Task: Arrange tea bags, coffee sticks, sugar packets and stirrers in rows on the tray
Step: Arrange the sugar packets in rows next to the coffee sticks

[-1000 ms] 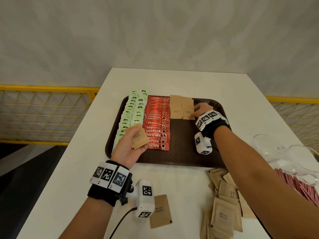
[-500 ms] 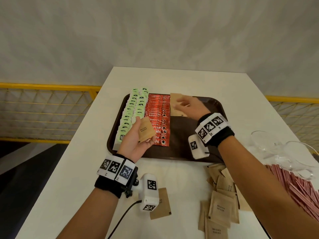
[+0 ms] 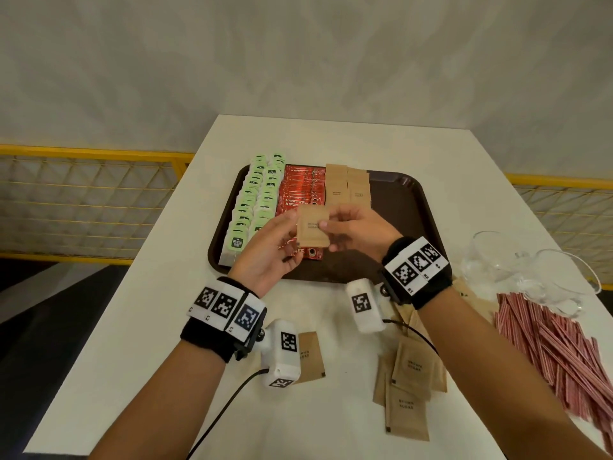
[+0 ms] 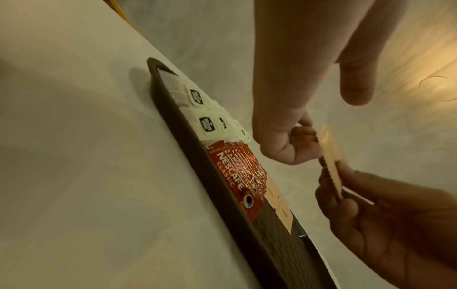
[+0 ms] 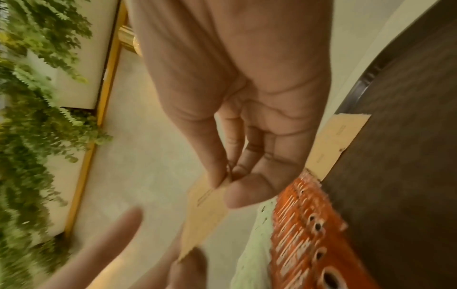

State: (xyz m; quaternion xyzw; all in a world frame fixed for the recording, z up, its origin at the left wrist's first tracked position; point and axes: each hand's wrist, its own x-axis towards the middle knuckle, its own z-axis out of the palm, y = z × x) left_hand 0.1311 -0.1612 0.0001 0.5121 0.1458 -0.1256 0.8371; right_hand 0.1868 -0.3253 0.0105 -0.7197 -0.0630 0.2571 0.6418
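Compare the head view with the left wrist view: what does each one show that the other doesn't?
Only the head view shows the red stirrers, the glass cups, and the loose sugar packets on the table. Only the left wrist view shows the held sugar packet edge-on, thin between the fingertips. Both show the left hand and right hand pinching that packet above the tray, with tea bags and coffee sticks in rows.

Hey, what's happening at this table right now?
A person is filling a brown tray with drink supplies. Both the left hand and right hand hold one brown sugar packet above it. Green tea bags, red coffee sticks and some sugar packets are already lined up; the stirrers lie on the table.
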